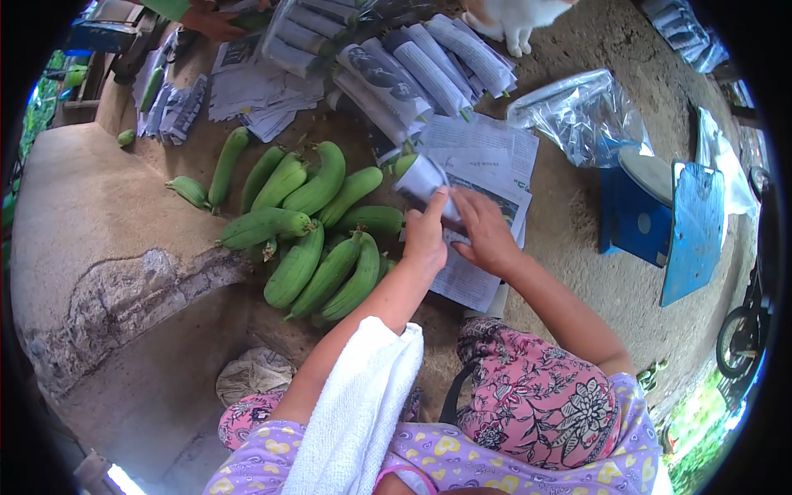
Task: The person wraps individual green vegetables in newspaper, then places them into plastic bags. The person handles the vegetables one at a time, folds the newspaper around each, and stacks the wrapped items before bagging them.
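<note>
My left hand (pixel 426 235) grips the near end of a luffa gourd (pixel 404 165) rolled in newspaper, its thumb and fingers pressed on the paper. From the other side, my right hand (pixel 488 231) holds the same roll, fingers bent over it. The gourd's green tip shows at the far end; the paper wrap (pixel 422 178) covers the rest. Beneath the hands lies a stack of flat newspaper sheets (pixel 503 153). Left of my left hand is a heap of unwrapped green luffa gourds (pixel 297 266).
Several newspaper-wrapped gourds (pixel 388 82) lie beyond my hands. Clear plastic bags (pixel 582 120) and a blue weighing scale (pixel 639 214) are at right. A cat (pixel 516 21) stands at the far edge. Another person's hand (pixel 210 21) is at far left, above loose paper (pixel 264 95). A concrete ledge (pixel 107 214) borders the left.
</note>
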A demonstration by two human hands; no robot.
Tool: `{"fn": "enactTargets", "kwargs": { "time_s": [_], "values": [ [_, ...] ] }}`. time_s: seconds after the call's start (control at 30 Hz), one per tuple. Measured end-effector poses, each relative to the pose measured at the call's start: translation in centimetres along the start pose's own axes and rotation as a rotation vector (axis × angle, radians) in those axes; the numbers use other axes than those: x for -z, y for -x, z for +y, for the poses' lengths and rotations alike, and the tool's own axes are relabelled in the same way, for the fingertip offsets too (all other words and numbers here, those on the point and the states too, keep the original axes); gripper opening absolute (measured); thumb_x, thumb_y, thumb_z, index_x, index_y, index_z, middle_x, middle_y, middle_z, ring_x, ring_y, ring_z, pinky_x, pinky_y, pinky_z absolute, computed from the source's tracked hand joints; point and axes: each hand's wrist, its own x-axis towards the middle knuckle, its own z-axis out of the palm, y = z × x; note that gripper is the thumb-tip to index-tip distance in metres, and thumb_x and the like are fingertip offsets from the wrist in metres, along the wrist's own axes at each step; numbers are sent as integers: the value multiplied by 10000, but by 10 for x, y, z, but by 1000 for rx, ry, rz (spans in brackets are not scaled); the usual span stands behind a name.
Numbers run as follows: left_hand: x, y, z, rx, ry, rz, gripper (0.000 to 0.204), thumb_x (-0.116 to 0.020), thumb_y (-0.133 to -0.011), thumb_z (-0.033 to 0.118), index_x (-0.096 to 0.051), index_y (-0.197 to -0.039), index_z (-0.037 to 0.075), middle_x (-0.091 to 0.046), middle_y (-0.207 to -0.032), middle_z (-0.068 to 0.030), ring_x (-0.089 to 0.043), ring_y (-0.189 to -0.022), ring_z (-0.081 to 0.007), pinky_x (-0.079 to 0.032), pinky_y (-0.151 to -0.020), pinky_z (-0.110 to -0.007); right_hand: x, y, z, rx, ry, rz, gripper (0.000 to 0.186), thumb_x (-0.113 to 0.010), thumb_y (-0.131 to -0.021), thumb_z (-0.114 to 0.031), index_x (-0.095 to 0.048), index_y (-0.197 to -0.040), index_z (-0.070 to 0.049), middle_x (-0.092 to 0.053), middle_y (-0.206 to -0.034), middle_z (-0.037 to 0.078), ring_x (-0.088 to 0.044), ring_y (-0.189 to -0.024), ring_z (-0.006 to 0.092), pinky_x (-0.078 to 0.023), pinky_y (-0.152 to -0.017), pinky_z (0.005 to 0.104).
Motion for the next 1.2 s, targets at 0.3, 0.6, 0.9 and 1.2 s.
{"fn": "enactTargets", "kwargs": {
  "time_s": [0.3,0.6,0.9,1.2],
  "values": [
    [-33,35,90,-162,-297,-553,689,-590,-935,189,-261,-1490,-53,-354,-1512,-168,-324,-1416,-232,-199,-1170,-359,48,-112,68,-36,-79,289,688,-801,-710,-249,-528,-1297,-15,-607,-1206,192,-604,-1091,271,-461,-950,367],
    [100,-25,290,-935,-1272,213,389,-697,-863,155,-640,-1226,27,-651,-1247,-134,-595,-1182,-222,-446,-1019,-346,88,-270,128,-280,14,266,785,-788,-723,-425,-526,-1333,-7,-653,-1151,230,-646,-1041,336,-482,-924,384],
    [311,-151,322,-380,-1721,85,533,-737,-782,188,-599,-1281,56,-621,-1268,-168,-588,-1177,-329,-458,-1015,-394,73,-258,141,-22,426,257,681,-714,-820,-424,-530,-1343,-28,-550,-1301,225,-509,-1227,373,-383,-1053,427],
    [308,-169,326,-249,-1853,-27,622,-777,-777,210,-547,-1334,56,-605,-1282,-181,-585,-1183,-291,-460,-999,-389,118,-83,93,-216,69,150,518,-666,-877,-195,-526,-1354,-51,-505,-1390,152,-484,-1293,272,-400,-1058,391]
  ]
}}
